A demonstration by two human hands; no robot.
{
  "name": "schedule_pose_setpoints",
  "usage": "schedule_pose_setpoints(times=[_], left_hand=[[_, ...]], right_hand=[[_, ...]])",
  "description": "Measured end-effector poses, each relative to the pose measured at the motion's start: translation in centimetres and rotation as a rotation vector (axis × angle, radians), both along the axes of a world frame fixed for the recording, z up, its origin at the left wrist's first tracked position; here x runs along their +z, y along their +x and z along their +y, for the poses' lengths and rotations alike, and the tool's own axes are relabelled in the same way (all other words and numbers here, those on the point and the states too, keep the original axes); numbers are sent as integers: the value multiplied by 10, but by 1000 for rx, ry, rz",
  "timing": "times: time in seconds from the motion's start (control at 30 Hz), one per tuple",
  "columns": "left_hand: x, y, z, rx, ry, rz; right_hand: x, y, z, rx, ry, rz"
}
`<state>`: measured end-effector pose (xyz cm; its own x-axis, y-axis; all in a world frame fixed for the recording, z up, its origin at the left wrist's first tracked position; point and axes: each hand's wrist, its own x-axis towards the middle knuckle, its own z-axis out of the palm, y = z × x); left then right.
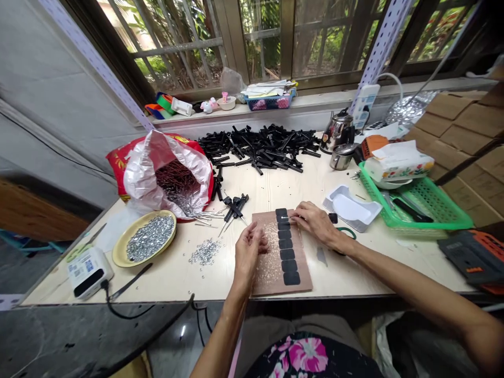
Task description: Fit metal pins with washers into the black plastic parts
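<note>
A brown board lies at the table's front edge, bearing a column of black rounded pads and many tiny pale bits. My left hand is over the board's left side with its fingers curled together; what they hold, if anything, is too small to name. At the upper end of the column, my right hand pinches a thin, light-coloured piece over the black pads. Left of the board are a few black clips with metal pins and a scatter of small metal rings.
A yellow bowl of metal rings, a red bag of long screws and a white device stand left. Black parts are heaped at the back. On the right are a white tray, a green basket and metal pots.
</note>
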<state>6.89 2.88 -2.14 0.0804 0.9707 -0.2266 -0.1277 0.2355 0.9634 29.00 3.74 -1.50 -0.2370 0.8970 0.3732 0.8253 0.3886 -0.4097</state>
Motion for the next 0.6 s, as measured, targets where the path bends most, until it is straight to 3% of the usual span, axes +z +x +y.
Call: schedule_pose_setpoints(times=[0.1, 0.17, 0.33, 0.37, 0.5, 0.6], left_hand=[[-9, 3, -3, -23, 54, 106], [-14, 5, -5, -10, 83, 185], [-17, 10, -7, 57, 136, 324], [-16, 12, -8, 81, 142, 344], [-14, 14, -10, 141, 154, 373], [-15, 15, -10, 154, 179, 384]], right_hand=[[-14, 11, 13, -3, 0, -65], [-21, 9, 7, 55, 23, -83], [-24, 3, -25, 557, 105, -207], [-24, 5, -23, 559, 114, -201], [-33, 11, -2, 245, 132, -86], [-42, 7, -4, 448, 155, -119]])
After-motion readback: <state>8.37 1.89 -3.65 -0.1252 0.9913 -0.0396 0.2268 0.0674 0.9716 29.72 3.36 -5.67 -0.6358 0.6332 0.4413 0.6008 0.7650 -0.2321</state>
